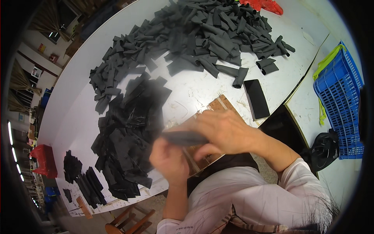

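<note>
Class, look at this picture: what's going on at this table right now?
A person at a white table holds a dark fabric strip between both hands, the left hand below and the right hand over it, above a brown board. The hands are blurred, so the exact grip is unclear. A pile of flat black pieces lies to the left, a larger heap of rolled dark pieces lies farther back, and a black phone rests to the right.

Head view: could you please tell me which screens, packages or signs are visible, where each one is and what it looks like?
Phone: flat on the white table beyond the right hand, a dark rectangle with its screen off.
Red plastic bag: at the table's far edge, crumpled.
Wall signs: far left, small, too blurred to describe.
</note>
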Available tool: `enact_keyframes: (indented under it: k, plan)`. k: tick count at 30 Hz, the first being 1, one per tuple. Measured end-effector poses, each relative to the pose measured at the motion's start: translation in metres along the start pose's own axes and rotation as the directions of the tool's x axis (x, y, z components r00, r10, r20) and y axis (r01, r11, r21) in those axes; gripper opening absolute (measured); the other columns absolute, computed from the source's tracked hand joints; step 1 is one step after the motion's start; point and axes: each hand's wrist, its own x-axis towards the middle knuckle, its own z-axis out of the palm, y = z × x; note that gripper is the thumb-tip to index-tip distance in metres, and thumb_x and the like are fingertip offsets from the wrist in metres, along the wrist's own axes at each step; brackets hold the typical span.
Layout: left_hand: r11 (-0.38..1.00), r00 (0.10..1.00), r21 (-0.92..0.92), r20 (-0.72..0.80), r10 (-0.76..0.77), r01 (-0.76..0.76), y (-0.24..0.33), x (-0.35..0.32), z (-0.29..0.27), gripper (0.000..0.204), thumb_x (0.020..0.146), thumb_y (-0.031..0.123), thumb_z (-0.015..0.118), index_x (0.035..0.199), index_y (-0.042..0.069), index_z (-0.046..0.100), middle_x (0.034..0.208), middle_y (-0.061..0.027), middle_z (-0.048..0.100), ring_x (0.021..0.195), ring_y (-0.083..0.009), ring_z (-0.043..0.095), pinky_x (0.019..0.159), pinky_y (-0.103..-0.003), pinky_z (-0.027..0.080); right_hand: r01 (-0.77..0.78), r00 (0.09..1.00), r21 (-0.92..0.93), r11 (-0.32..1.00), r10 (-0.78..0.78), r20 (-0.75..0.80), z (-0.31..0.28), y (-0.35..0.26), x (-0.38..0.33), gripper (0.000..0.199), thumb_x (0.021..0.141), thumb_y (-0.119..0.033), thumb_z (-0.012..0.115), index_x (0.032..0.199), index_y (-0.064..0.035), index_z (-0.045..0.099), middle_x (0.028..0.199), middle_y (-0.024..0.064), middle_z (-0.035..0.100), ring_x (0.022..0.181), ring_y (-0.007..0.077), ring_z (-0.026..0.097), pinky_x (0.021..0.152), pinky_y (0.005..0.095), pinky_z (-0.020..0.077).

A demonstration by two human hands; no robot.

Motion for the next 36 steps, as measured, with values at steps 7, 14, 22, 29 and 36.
enact_keyframes:
  k: [7,14,22,29,36]
  plan:
    - [0.985,0.984,-0.010,0.059,-0.169,0.170,-0.028,-0.014,-0.016,0.016,0.077,0.005,0.060,0.089,-0.003,0.052,0.089,-0.0137,0.058,0.083,-0.0172,0.054,0.078,-0.030,0.043,-0.117,0.985,0.006,0.993,0.116,0.127,0.046,0.034,-0.031,0.012,0.069,-0.015,0.055,0.071,-0.0023,0.054,0.060,0.0138,0.055,0.053,0.0285,0.055,0.049,0.0364,0.0427]
    - [0.933,0.928,0.349,0.310,-0.207,0.091,0.004,0.011,0.019,0.017,0.065,-0.006,0.066,0.079,-0.002,0.057,0.079,-0.0067,0.058,0.074,-0.0097,0.052,0.071,-0.021,0.041,-0.033,0.999,0.269,0.963,0.038,-0.014,0.041,0.040,-0.032,0.009,0.070,-0.008,0.051,0.073,0.0003,0.052,0.067,0.0155,0.055,0.062,0.0319,0.055,0.052,0.0389,0.0424]
    - [0.980,0.967,0.076,0.164,-0.197,0.186,-0.005,0.006,0.015,0.021,0.070,-0.008,0.059,0.091,-0.003,0.056,0.081,-0.0106,0.059,0.077,-0.0150,0.055,0.074,-0.026,0.043,-0.229,0.972,0.372,0.899,0.189,0.140,0.049,0.045,-0.031,0.018,0.071,-0.007,0.046,0.086,0.0001,0.053,0.072,0.0194,0.055,0.067,0.0352,0.054,0.060,0.0402,0.0436]
    - [0.999,0.951,0.032,0.309,0.010,-0.021,-0.015,0.012,-0.002,0.017,0.074,-0.004,0.058,0.092,-0.005,0.057,0.084,-0.0150,0.060,0.078,-0.0189,0.057,0.074,-0.030,0.046,-0.157,0.987,0.293,0.943,0.140,0.081,0.048,0.046,-0.035,0.017,0.066,-0.003,0.048,0.082,0.0003,0.052,0.069,0.0186,0.053,0.066,0.0353,0.053,0.060,0.0396,0.0432]
    - [0.999,0.960,0.037,0.278,-0.030,0.021,-0.012,0.010,0.002,0.012,0.078,0.000,0.055,0.089,-0.004,0.056,0.083,-0.0156,0.059,0.077,-0.0203,0.056,0.072,-0.031,0.045,-0.212,0.976,0.369,0.905,0.175,0.130,0.050,0.045,-0.035,0.015,0.068,-0.001,0.048,0.082,-0.0001,0.053,0.069,0.0182,0.052,0.066,0.0349,0.052,0.059,0.0395,0.0425]
